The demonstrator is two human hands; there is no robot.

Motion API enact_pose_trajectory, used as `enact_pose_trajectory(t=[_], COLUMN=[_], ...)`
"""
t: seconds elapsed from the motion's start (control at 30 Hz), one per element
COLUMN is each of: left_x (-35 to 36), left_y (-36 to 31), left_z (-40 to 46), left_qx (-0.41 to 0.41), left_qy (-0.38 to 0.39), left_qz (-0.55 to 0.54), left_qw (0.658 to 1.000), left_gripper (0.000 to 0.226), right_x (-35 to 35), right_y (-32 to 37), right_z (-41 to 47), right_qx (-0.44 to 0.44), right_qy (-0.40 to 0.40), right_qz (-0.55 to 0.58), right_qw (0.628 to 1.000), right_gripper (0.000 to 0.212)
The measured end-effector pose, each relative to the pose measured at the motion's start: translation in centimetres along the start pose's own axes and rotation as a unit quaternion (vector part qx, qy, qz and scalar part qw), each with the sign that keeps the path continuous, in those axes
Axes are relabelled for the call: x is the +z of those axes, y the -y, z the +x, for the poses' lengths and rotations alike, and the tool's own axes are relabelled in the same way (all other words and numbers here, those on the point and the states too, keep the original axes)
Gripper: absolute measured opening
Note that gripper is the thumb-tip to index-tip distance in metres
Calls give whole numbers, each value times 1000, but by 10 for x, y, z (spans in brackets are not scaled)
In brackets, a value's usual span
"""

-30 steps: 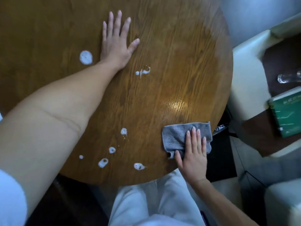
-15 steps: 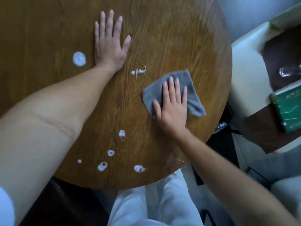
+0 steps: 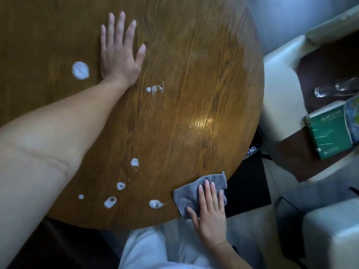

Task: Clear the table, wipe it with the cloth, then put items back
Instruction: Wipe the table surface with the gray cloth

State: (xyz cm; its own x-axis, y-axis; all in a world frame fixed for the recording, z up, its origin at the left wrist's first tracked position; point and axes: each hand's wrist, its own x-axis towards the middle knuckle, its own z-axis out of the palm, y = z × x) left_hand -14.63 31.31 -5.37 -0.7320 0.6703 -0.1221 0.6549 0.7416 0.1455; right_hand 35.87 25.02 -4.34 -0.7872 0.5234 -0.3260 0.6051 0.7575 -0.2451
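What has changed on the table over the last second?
The right hand swept the grey cloth out to the middle of the table and back to its near edge. The left hand stayed flat on the wood, and the white foam spots remain unwiped.

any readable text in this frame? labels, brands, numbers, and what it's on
None can be read.
Green book on the seat to the right: pale print near the top of its cover, too blurred to read.
Colourful cover beside it: no legible text.
Round wooden table, grey cloth, clear glass item: no text visible.
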Motion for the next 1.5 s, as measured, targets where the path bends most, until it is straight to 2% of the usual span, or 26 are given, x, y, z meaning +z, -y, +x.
enact_pose_trajectory(t=[0.2,0.5,0.83,1.1,1.3,1.43,1.5], left_x=[-3,-2,1,-1,-10,-27,-31], left_y=[-2,0,4,4,18,52,69], left_z=[-1,-1,3,4,27,60,71], left_qx=[2,2,10,9,7,15,24], left_qy=[1,3,3,17,60,73,67], left_qz=[9,6,1,1,23,34,39], left_qw=[1000,1000,1000,1000,998,997,997], left_gripper=[66,67,65,66,77,76,75], right_x=[2,-21,-47,-78,-66,-45,-39], right_y=[-3,-4,23,42,55,77,79], right_z=[16,88,237,347,312,231,218], right_qx=[1,63,-99,-149,-115,-184,-208], right_qy=[-28,-88,-82,-79,-61,-8,-2], right_qz=[0,8,-34,-69,-52,-20,-28], right_qw=[1000,994,991,983,990,983,978], right_gripper=[86,88,84,84,75,72,73])
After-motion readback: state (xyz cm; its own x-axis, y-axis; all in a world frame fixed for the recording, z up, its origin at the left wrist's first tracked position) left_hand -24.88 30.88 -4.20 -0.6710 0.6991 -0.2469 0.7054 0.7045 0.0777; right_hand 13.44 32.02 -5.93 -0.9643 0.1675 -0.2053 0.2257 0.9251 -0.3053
